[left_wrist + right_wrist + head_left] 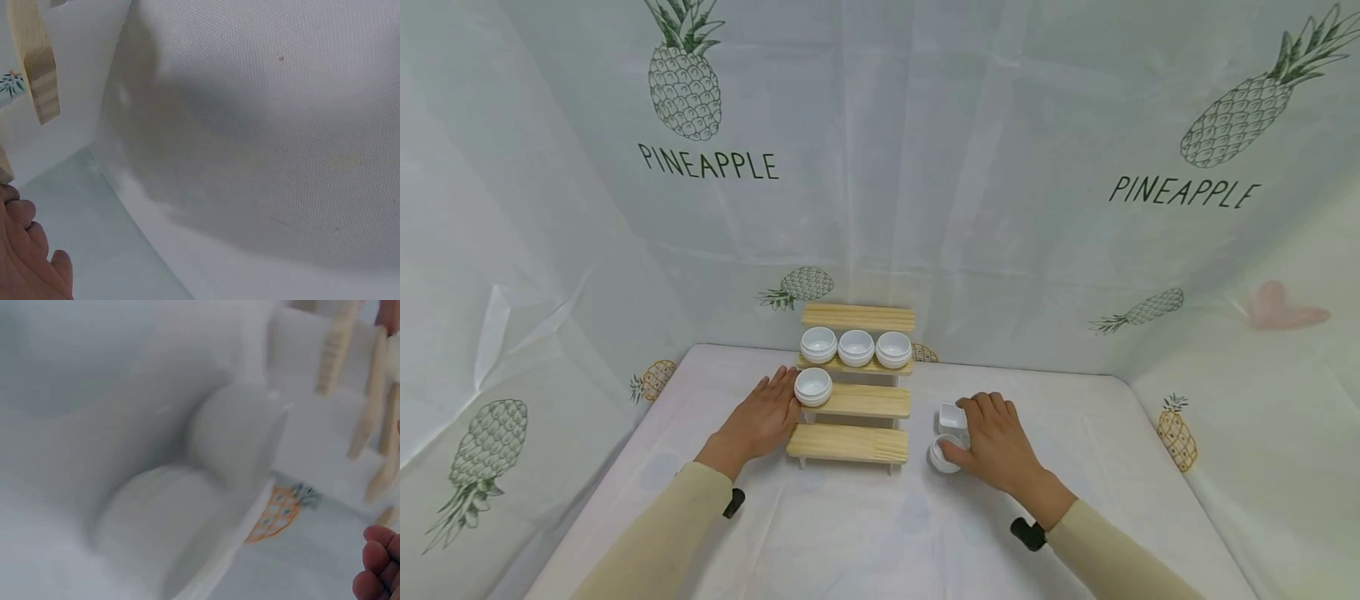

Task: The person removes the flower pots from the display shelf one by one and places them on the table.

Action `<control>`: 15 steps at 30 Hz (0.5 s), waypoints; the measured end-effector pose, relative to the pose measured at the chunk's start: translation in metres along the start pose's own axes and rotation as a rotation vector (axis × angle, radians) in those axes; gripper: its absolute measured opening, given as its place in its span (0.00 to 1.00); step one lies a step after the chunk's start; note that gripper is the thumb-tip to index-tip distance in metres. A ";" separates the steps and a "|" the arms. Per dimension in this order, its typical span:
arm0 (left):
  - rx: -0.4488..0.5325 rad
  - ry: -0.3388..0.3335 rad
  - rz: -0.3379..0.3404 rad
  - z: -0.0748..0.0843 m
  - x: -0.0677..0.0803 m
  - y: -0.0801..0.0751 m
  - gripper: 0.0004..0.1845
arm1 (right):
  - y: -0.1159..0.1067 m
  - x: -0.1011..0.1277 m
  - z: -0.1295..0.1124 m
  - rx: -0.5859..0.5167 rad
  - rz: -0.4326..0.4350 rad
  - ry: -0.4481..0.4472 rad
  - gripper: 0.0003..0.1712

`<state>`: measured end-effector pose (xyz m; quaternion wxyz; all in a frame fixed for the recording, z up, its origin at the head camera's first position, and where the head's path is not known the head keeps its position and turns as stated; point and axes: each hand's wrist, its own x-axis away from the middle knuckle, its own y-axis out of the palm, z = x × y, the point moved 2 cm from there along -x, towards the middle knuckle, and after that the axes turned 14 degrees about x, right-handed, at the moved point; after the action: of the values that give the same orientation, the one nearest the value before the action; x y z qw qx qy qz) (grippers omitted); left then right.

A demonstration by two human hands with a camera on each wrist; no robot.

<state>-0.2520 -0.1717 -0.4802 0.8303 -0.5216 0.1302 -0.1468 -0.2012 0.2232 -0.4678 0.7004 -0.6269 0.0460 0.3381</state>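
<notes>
My left hand lies at the left side of a tiered wooden stand, its fingers extended. Its fingertips are beside a small white round bowl on the second shelf from the bottom; whether they touch it, I cannot tell. In the left wrist view only part of that palm and the fingers show. Over on the right, my right hand reaches over a white square dish and another white round bowl, with its thumb over the bowl's rim. Both dishes appear large and blurred in the right wrist view.
Three more white bowls stand in a row on the shelf above. A white cloth covers the table, and white pineapple-print sheeting encloses its back and sides. Black wrist devices stick out near both sleeves.
</notes>
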 end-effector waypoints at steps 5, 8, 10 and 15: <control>-0.011 0.008 0.005 -0.001 0.000 -0.001 0.33 | -0.011 -0.041 -0.037 -0.037 0.075 -0.019 0.38; -0.022 0.008 0.003 -0.001 0.001 -0.001 0.33 | -0.018 -0.064 -0.060 -0.049 0.105 -0.025 0.39; -0.025 0.005 0.001 -0.001 0.001 -0.001 0.33 | -0.021 -0.078 -0.076 -0.053 0.114 -0.027 0.40; -0.027 0.002 -0.001 0.001 0.002 -0.002 0.33 | -0.022 -0.104 -0.110 -0.032 0.092 -0.030 0.44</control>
<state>-0.2500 -0.1727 -0.4787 0.8230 -0.5326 0.1328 -0.1462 -0.2297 0.0807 -0.4217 0.6747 -0.6301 0.0589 0.3799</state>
